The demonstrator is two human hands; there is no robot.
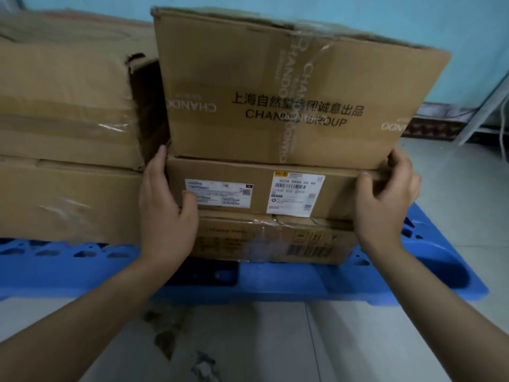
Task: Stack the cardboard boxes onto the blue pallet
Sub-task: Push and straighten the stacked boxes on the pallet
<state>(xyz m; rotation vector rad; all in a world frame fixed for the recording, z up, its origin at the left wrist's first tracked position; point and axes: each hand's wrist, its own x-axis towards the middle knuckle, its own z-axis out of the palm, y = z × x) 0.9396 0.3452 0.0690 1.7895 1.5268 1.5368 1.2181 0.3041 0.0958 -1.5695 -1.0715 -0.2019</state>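
Head view: left hand (165,208) and right hand (385,199) are gripping the ends of the labelled box (261,193), apparently squaring it within the stack sitting on the blue pallet (303,282).

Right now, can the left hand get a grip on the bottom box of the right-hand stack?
Probably yes. The left hand grips the labelled middle box, directly above the bottom box, whose front and left corner are uncovered. Lifting it is unlikely with two boxes on top.
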